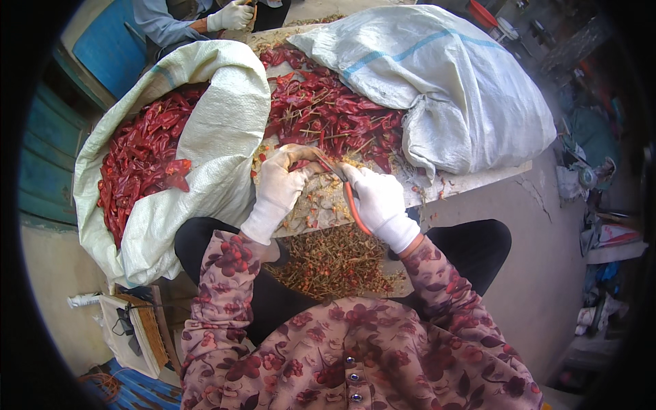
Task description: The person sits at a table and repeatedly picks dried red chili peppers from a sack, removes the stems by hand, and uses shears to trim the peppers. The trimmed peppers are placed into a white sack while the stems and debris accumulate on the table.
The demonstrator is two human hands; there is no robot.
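Both my hands wear white knit gloves and meet over the near edge of a low table (464, 193). My left hand (282, 179) pinches a dried red chili pepper (302, 164), partly hidden by the fingers. In my right hand (378, 197) is a cutting tool with red-orange handles (354, 207), perhaps scissors or snips. Its blades point left and lie right at the fingers of my left hand. Just beyond my hands spreads a heap of dried red chilies with stems (328, 115). Yellow seeds and scraps lie around them on the tabletop.
At left stands an open white woven sack (220, 123) holding red chilies (143, 154). A full white woven sack (446, 87) lies on the table's right. Cut stems (333, 261) pile on the floor between my legs. Across the table, another person's gloved hand (233, 16) holds something.
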